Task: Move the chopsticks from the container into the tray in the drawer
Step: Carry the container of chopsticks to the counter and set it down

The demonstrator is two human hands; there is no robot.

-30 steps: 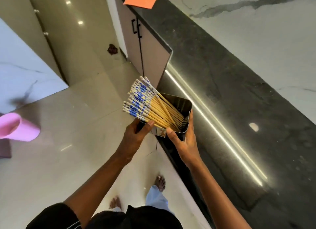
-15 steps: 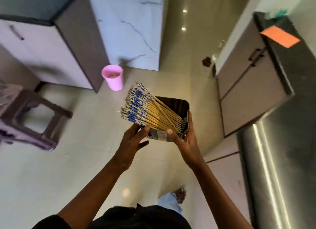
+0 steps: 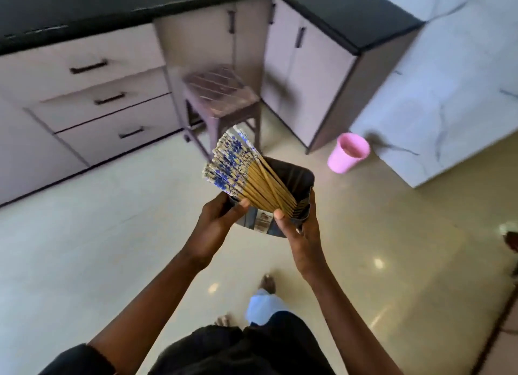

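Observation:
A dark rectangular container (image 3: 301,178) is held in front of me, above the floor. It carries a fanned bundle of wooden chopsticks (image 3: 238,170) with blue-and-white patterned tops that lean out to the upper left. My left hand (image 3: 215,226) grips the container's left side, thumb on its rim. My right hand (image 3: 301,229) clasps the right side, fingers wrapped behind it. A bank of three shut drawers (image 3: 92,100) with dark handles sits in the cabinet at the left. No tray is visible.
A brown stool (image 3: 221,94) stands in the cabinet corner ahead. A pink cup-shaped bin (image 3: 347,153) sits on the glossy floor at the right, beside a marble-faced counter (image 3: 448,94). Black countertops (image 3: 84,7) run along the cabinets. My feet show below.
The view has swung round from the dark counter to face the drawers, stool and pink bin. Both hands still hold the container; the left hand has closed back onto its side.

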